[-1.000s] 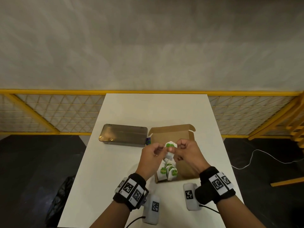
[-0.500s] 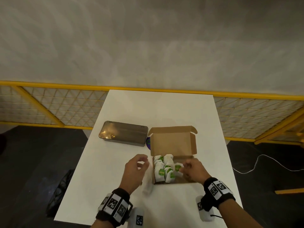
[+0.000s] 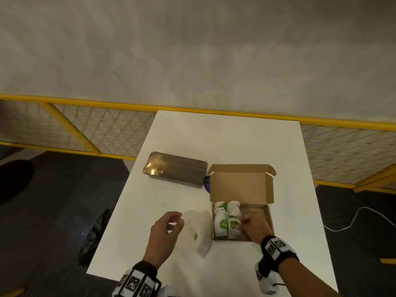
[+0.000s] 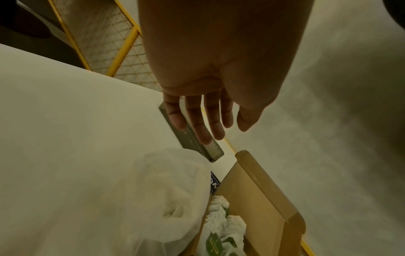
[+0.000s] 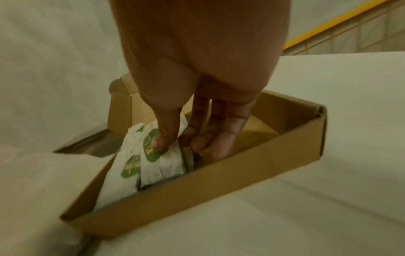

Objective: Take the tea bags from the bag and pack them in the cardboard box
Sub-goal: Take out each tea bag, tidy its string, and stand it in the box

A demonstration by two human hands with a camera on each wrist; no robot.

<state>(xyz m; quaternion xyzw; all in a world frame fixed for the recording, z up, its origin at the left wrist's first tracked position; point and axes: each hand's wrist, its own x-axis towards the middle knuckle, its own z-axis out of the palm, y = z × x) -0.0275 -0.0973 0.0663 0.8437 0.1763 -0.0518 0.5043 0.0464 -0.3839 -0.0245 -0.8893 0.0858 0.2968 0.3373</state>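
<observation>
An open cardboard box (image 3: 269, 219) lies on the white table with several white tea bags (image 3: 224, 218), green-labelled, standing along its left side. My right hand (image 3: 241, 225) is inside the box and pinches the nearest tea bag (image 5: 162, 161) between thumb and fingers, beside the row. The right half of the box (image 5: 197, 190) is bare cardboard. A crumpled clear plastic bag (image 3: 198, 230) lies just left of the box. My left hand (image 3: 177, 221) hovers over that bag (image 4: 166, 199), fingers (image 4: 206, 124) relaxed and holding nothing.
A closed grey metal tin (image 3: 175, 171) lies behind and left of the box, with a small dark printed item (image 3: 207, 182) between them. The table's left edge (image 3: 111, 221) is close to my left hand. A yellow mesh fence (image 3: 96, 129) runs behind the table.
Both hands held a tea bag above the box; my right hand has lowered it into the box beside the row. My left hand let go and moved left over the plastic bag.
</observation>
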